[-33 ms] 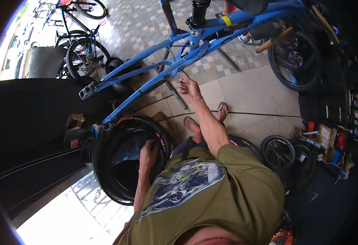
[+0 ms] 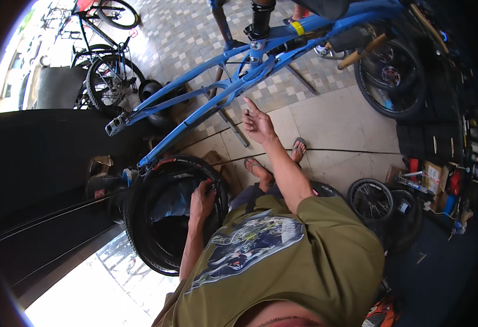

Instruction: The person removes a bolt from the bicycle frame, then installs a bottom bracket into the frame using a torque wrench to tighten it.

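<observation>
A blue bicycle frame (image 2: 195, 119) stretches across the upper middle, its rear end toward the lower left. My right hand (image 2: 258, 124) is just below the frame's lower middle, apart from it. Its index finger points up toward the frame, the other fingers are loosely curled, and it holds nothing. My left hand (image 2: 201, 200) is closed, fingers bent, over the right side of a stack of black bicycle tires (image 2: 141, 240). Whatever those fingers may hold is too small and dark to make out.
Parked bicycles (image 2: 111, 82) stand at the upper left. On the right are a large wheel (image 2: 390, 79), a small spoked wheel (image 2: 370, 200) and cardboard boxes (image 2: 434, 180) among tools. A dark cable (image 2: 337, 150) crosses the tiled floor near my feet. Someone's foot shows beyond the frame.
My right hand has drawn back from the blue frame, down and slightly right, its index finger straighter. My left hand has shifted slightly up and right over the tires.
</observation>
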Demonstrator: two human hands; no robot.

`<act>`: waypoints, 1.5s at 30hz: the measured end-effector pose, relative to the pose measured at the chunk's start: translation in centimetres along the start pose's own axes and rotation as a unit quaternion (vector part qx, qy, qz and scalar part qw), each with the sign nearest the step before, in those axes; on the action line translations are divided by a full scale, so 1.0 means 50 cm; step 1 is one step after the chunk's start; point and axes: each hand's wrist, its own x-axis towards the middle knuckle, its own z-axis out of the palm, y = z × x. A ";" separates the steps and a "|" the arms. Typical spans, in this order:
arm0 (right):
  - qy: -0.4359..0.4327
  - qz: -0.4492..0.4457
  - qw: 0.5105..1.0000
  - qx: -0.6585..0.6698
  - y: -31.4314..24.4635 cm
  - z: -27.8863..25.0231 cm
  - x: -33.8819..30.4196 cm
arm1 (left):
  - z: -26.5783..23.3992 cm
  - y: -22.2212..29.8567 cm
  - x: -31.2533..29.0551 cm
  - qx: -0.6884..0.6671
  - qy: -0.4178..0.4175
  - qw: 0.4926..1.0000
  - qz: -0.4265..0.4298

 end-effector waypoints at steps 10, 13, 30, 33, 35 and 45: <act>0.171 -0.085 0.928 -0.320 -0.280 0.066 -0.441 | 0.134 0.379 0.164 -0.476 -0.231 0.848 -0.005; 0.198 -0.210 0.836 -0.467 -0.373 0.086 -0.564 | 0.206 0.538 0.164 -0.484 -0.303 0.821 0.027; 0.408 -0.478 0.571 -0.528 -0.758 0.091 -1.159 | 0.828 1.202 -0.048 -0.158 -0.492 0.816 0.259; 0.449 -0.502 0.556 -0.488 -0.782 0.069 -1.229 | 0.901 1.257 -0.084 -0.123 -0.510 0.802 0.286; 0.486 -0.505 0.532 -0.475 -0.795 0.054 -1.267 | 0.966 1.273 -0.089 -0.120 -0.540 0.786 0.275; 0.548 -0.535 0.512 -0.389 -1.009 -0.058 -1.387 | 1.248 1.439 -0.101 -0.170 -0.649 0.698 0.251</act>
